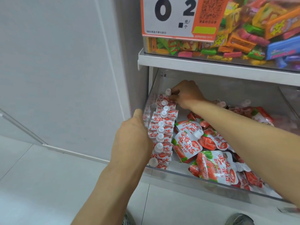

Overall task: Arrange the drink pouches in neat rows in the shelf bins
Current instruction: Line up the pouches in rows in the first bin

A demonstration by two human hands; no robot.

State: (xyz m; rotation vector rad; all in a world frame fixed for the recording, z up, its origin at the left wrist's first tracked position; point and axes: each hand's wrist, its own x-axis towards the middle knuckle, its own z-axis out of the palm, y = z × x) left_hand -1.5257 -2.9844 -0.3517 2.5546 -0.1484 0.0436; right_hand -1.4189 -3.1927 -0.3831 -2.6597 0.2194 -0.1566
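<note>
Right hand (188, 95) grip on rearmost pouch (167, 95), left hand (133, 140) fingers hidden

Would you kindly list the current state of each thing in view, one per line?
Row of pouches: standing upright, caps up, along the bin's left wall.
Loose pouches: lying jumbled, unsorted.
Shelf bin: partly arranged.
Left hand: pressed against the row's side.
Right hand: grip pinching the rearmost pouch.
Candy bin: heaped full.

Pouch row (160, 127) left of loose pouches (211, 153)
</note>
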